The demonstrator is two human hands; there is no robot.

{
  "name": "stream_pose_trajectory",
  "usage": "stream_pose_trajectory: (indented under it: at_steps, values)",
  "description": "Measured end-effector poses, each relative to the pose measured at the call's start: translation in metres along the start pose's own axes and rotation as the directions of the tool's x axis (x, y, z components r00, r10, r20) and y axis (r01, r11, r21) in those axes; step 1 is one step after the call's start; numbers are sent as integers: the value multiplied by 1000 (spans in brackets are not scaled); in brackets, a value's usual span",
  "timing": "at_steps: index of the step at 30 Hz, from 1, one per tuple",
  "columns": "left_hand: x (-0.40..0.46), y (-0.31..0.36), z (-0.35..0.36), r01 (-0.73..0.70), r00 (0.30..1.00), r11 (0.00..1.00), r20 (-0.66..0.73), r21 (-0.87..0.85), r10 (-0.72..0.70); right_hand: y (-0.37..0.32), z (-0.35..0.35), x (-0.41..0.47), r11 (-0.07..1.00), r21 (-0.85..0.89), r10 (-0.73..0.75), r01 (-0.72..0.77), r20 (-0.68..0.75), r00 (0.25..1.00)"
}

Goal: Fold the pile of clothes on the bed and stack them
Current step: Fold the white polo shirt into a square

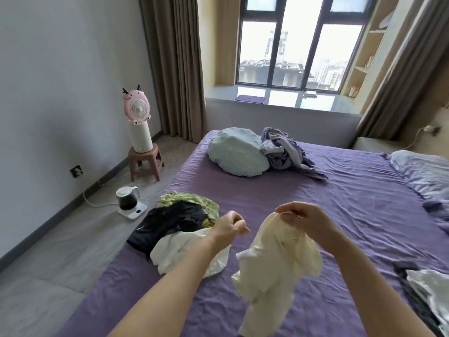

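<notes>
Broadly, the bed (328, 195) fills the picture from 3 o'clock round to 6, its purple sheet wrinkled and bare through the middle. That bare stretch, from centre out toward 2 o'clock, is the widest open room on the mattress. Its left edge runs diagonally from about 11 o'clock down to 7, with grey floor (60, 251) beyond it.

The pile of clothes (179, 229) lies at 9 o'clock just inside that left edge: a green garment at the back, a black one spilling toward the edge, a white one nearest the camera. At 12 o'clock, near the bed's far edge, a pale blue pillow (237, 152) touches a crumpled lilac bundle (284, 152). A lilac pillow (422, 171) sits at 3 o'clock, and a silvery cloth on dark fabric (427, 290) at 4 o'clock by the right edge.

The cream garment (274, 261) hangs at centre above the sheet, apart from the pile, drooping toward 6 o'clock. The right hand (301, 217) grips its top edge in curled fingers. The left hand (229, 226), just beside it over the white garment, has its fingers curled with thumb to fingertips; whether it pinches any fabric cannot be told.

On the floor at 9 o'clock stands a kettle (127, 198) on its base, and behind it at 10 o'clock a pink fan (136, 107) on a white cylinder atop a stool (144, 164).
</notes>
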State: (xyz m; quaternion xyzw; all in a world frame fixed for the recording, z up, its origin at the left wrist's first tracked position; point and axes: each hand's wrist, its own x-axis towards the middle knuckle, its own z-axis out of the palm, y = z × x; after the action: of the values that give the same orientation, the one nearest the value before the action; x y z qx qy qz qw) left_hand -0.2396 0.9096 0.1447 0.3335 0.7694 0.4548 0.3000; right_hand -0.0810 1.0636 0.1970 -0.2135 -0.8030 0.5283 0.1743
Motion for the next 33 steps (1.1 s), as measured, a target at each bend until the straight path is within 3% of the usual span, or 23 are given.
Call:
stream_pose_trajectory:
  at_steps: [2,5,7,12,15,18,22,24,28,33]
  values:
    - [-7,14,19,-13,993,999,118,-51,19,1,-18,-15,1000,-13,-3,3,-11,1000]
    - [-19,37,58,41,911,994,412,-99,3,-2,-38,-37,997,-68,-29,27,-24,999]
    - [-24,51,85,22,877,994,479,-104,31,-6,-50,-52,996,-76,-47,43,-54,997]
    - [-24,76,106,-87,940,994,335,68,59,-7,-94,-90,973,-232,-34,-5,-166,986]
    - [-32,90,82,-147,900,989,418,32,120,-2,-110,-119,926,-353,74,-133,-175,982]
    - [-48,111,53,-230,833,973,512,-19,207,-10,-100,-145,949,-245,180,-200,-100,979]
    - [-71,138,35,-337,736,939,600,-73,311,-42,-59,-160,996,38,78,-79,24,997]
    - [-80,148,27,-357,719,929,606,-95,339,-57,-40,-163,994,103,31,-30,-6,1000]
    - [-93,148,8,-350,726,933,607,-81,325,-74,-25,-169,997,74,24,-10,-201,979]
    - [-112,122,-6,-310,719,951,657,13,226,-90,-22,-175,987,-149,22,-58,-231,973]
